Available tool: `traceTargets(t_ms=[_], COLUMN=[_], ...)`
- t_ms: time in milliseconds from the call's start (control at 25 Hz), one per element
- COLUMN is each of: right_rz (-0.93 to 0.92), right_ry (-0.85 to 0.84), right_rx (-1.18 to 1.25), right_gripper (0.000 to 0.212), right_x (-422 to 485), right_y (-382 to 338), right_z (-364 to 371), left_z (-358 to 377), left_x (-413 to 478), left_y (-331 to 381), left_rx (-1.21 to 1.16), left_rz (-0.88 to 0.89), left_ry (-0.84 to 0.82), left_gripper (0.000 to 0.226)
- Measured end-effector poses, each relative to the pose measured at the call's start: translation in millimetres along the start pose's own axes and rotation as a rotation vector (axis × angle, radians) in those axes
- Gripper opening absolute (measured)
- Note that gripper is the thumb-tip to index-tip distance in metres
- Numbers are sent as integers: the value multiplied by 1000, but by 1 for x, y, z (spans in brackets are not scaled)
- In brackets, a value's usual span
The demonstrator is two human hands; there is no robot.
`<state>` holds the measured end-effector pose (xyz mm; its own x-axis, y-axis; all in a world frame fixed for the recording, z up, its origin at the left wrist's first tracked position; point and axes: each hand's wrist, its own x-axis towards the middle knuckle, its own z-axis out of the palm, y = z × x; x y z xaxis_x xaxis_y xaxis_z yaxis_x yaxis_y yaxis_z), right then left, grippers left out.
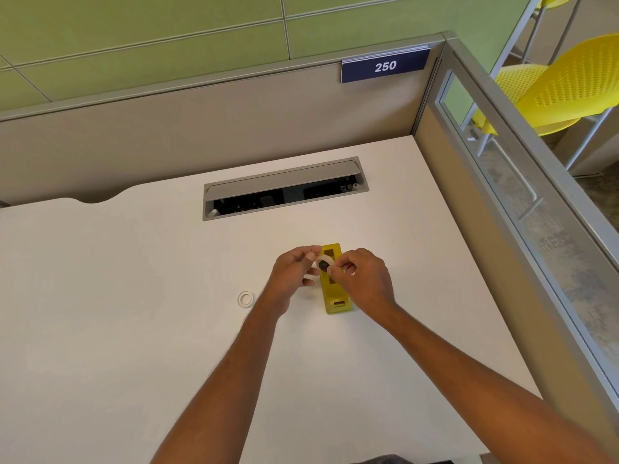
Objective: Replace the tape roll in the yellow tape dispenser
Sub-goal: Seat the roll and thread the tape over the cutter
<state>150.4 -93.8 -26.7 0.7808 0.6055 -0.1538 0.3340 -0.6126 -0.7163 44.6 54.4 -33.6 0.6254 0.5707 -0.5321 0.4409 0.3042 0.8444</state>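
The yellow tape dispenser (336,298) lies on the white desk (134,296), its long axis pointing away from me and its cutter end nearest me. Just above its middle, my left hand (292,275) and my right hand (363,279) both pinch a pale tape roll (326,261) with a black hub (323,265) in its centre. My fingers hide much of the roll and the dispenser's cradle. A second, thin white ring (245,299), an empty-looking core, lies flat on the desk to the left of my left wrist.
A grey cable hatch (284,185) stands open in the desk behind the dispenser. Beige partition walls close the back and right side, with a "250" sign (385,66). Yellow chairs (556,92) stand beyond the right partition.
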Motion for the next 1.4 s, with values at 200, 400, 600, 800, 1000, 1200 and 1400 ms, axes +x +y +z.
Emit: traceTargets(t_ms=[200,400,600,800,1000,1200,1400], right_rz=[-27,-14,26,42,32,-3,-89], right_ry=[-151,-244,-264,-266,-220,-233,-330], right_rx=[75,158,308,236,208,180,72], right_gripper=[5,7,10,27,32,36,62], right_x=[5,9,9,11,13,18,30], right_y=[5,6,2,-3,-5,-6,-8], right_z=[-21,-32,-34,-28,-24,-22,-18], left_z=[-13,-14,-6,1,2,7,14], left_x=[-8,-16,-25,-29,-29,-28,-21], left_y=[1,-6,-15,-20,-22,-19,-16], left_rx=[84,45,-72,-154,-156,-126,-92], left_rz=[60,114,110,144,164,165,180], left_ry=[-164,-235,-222,-160,-148,-65,38], left_gripper=[27,26,26,26,26,31,33])
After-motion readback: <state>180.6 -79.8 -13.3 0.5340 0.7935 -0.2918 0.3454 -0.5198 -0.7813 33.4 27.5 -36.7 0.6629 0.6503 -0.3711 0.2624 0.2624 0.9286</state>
